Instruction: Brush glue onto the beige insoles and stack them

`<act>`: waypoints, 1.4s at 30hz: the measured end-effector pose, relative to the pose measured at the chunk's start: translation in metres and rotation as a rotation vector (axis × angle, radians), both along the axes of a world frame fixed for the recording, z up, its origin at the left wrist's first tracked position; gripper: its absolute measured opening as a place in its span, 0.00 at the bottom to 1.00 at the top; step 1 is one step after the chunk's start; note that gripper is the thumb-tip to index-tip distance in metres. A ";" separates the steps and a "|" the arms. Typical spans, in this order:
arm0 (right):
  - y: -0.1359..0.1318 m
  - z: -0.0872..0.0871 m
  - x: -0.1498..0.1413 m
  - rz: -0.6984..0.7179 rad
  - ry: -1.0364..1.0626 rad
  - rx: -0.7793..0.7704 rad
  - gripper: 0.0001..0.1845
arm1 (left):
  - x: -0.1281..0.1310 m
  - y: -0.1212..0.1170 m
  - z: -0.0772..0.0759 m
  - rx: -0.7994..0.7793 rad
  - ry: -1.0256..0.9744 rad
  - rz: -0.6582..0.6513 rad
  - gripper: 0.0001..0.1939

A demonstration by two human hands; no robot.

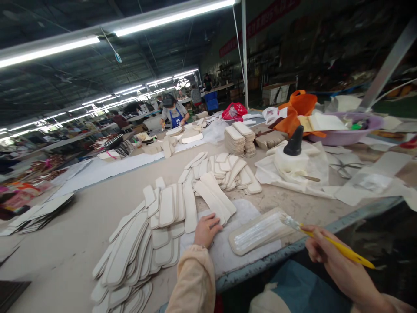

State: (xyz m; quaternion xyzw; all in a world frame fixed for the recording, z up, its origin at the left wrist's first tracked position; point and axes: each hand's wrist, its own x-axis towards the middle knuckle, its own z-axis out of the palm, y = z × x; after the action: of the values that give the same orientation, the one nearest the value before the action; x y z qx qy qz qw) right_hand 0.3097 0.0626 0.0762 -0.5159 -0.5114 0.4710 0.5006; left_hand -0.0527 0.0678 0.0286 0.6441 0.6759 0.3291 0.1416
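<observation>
My right hand [335,256] is closed around the yellow handle of a paintbrush [342,248]. Its bristles touch the far end of a long beige piece with rounded ends [257,232], where wet white streaks run along the top. That piece lies over white paper [239,213] at the table's front edge. My left hand [207,230] rests with fingers apart at the near end of some pale strips [215,195], palm down. A large fanned pile of similar strips [130,248] spreads to its left, and more overlapping pieces [231,169] lie behind it.
A white glue container with a black cone top [294,145] stands on plastic at the right, near scissors [347,165]. Behind are a purple basin [345,135], orange cloth [298,108] and stacked pieces [239,138]. A co-worker [174,113] stands across the table.
</observation>
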 end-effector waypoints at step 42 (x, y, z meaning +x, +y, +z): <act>0.073 -0.024 -0.021 0.032 -0.466 0.266 0.14 | 0.079 -0.045 0.018 -0.405 -0.388 0.275 0.11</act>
State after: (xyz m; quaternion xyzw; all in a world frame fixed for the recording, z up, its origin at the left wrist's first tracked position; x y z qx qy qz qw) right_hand 0.2889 0.1354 0.0519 -0.5319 -0.6782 0.2763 0.4252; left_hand 0.0267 0.0231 0.0461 0.4305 0.7689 0.3205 0.3475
